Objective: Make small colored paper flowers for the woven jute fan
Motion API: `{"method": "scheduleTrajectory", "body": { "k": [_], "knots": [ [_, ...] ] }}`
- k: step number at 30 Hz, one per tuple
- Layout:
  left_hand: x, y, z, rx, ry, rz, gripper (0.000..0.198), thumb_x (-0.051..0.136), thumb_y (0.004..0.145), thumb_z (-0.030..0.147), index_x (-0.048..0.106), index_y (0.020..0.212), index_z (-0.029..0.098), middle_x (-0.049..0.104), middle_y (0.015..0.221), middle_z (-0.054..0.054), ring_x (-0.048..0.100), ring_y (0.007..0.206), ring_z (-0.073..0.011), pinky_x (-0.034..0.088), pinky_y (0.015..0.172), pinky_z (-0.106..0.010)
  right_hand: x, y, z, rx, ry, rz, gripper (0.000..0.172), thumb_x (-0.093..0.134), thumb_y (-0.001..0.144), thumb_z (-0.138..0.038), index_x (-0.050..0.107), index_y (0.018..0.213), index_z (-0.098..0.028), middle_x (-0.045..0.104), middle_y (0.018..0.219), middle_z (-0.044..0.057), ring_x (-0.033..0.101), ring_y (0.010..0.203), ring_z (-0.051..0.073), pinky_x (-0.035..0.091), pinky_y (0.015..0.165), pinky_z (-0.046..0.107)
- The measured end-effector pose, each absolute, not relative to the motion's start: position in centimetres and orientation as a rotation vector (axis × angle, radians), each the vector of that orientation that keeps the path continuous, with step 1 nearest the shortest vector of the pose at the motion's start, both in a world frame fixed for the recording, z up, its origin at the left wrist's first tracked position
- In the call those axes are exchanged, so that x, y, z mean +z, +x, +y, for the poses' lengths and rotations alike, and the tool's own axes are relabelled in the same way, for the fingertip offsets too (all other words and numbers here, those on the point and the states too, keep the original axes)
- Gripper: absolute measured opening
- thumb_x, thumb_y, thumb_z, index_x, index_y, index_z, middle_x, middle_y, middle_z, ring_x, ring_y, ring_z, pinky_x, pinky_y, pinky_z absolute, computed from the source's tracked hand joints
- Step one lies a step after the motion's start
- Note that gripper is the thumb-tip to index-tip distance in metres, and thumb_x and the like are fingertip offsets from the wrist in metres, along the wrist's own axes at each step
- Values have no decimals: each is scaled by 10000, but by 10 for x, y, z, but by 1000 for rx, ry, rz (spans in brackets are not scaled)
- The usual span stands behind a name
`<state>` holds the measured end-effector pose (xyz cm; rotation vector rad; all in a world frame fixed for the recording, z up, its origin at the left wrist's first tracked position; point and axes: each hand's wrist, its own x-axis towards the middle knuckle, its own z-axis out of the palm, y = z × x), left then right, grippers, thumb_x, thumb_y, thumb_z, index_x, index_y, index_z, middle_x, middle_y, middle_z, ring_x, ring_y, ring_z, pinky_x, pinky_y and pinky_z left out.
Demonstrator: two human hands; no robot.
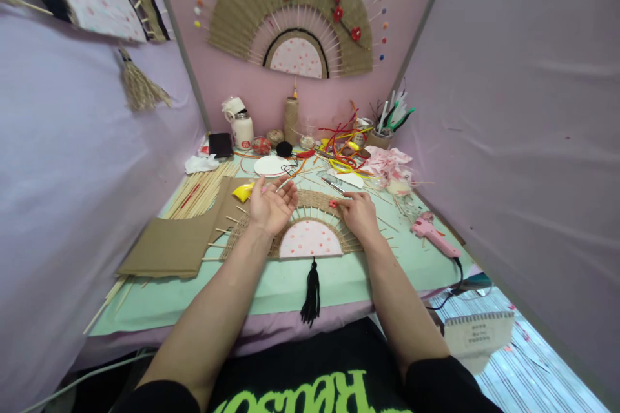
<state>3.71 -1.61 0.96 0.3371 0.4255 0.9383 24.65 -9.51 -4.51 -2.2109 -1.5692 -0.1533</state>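
Note:
A small woven fan (317,199) lies on the table, with thin sticks jutting from its edge. At its base sits a white half-round panel (310,240) with pinkish dots, and a black tassel (312,293) hangs below. My right hand (358,214) is over the fan's right side, fingers curled, its index fingertip against a small red piece (332,204) on the weave; the thumb is hidden. Palm up, my left hand (275,206) is above the fan's left part, fingers apart and slightly bent. A yellow packet (243,191) lies just left of it.
Brown cardboard (165,248) and thin sticks (198,190) cover the left side. A pink glue gun (436,235) lies at right, its cord over the edge. Behind are a white bottle (241,129), a twine spool (291,119), coloured pipe cleaners (339,148) and a tool holder (378,139).

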Motion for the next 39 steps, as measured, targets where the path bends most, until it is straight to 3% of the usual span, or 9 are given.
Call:
{"method": "scheduleTrajectory", "body": {
  "k": [26,30,33,36,39],
  "knots": [
    [10,38,-17,961,426,457,361,467,859,447,629,880,126,642,767,-57,629,705,-128,504,664,-241,-44,238,-101,-328,-2153,-1737,301,473,911,-242,765,970,-286,619,1273,23,398,1153,278,409,886,392],
    [6,52,-27,1065,954,663,177,626,771,326,657,836,164,641,727,-19,592,652,-115,473,678,-238,-45,239,-101,-305,-2112,-1701,294,490,885,-210,768,958,-271,632,1244,25,407,1139,276,400,906,388],
    [4,70,-35,855,1654,673,50,666,717,211,697,755,202,683,793,-44,594,757,-180,471,796,-311,-46,242,-99,-289,-2088,-1614,278,508,856,-190,766,947,-239,644,1206,48,424,1115,269,393,919,385],
    [0,91,-36,653,2179,641,178,616,732,124,718,838,224,671,929,-70,583,943,-241,416,924,-364,-48,245,-97,-242,-2073,-1549,242,521,846,-208,755,911,-208,653,1167,72,444,1091,259,390,921,379],
    [-12,109,-32,482,2469,840,288,462,815,96,704,954,167,613,923,-121,563,954,-264,414,878,-386,-49,244,-94,-203,-2073,-1507,178,556,831,-221,733,842,-201,657,1136,75,451,1069,250,394,906,361]
  ]
}}
